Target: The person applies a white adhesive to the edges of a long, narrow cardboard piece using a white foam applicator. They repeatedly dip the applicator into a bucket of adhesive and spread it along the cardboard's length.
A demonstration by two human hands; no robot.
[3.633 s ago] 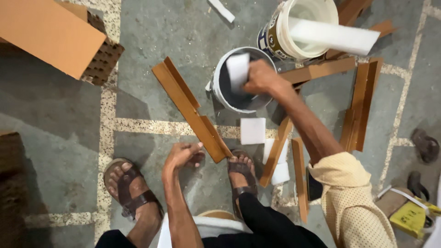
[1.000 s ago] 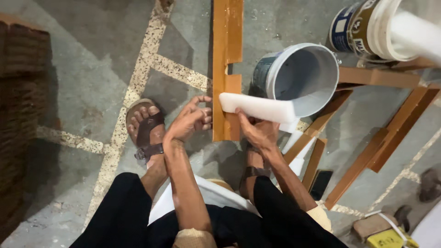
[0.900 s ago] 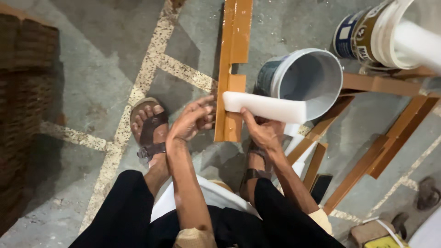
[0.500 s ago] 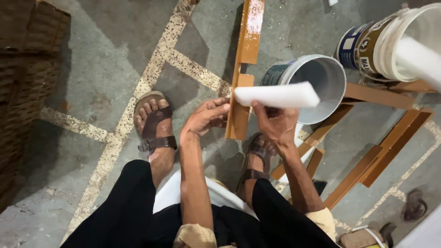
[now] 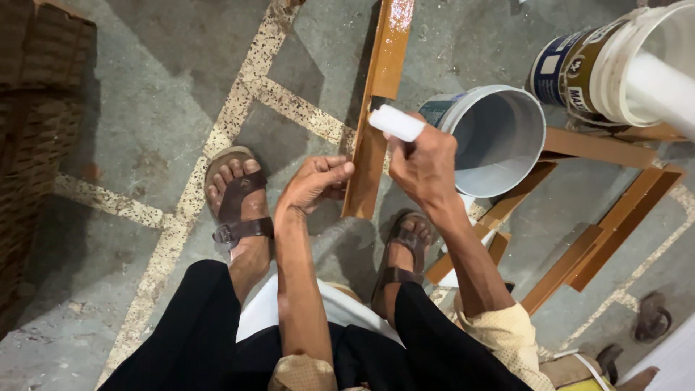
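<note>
Wooden strip [image 5: 376, 108]: angled on floor, far end glossy. Left hand [image 5: 315, 181] grips its near end; right hand [image 5: 427, 163] clenches white pad [image 5: 396, 122] against it. Best wiped lengthwise, evenly, strip steadied.

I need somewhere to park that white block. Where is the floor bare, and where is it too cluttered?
Bare floor lies left of the wooden strip, between it and the brown stack at the left edge. Crowded: right of the right hand, where the white block, grey bucket, paint cans and wooden pieces cluster.
</note>
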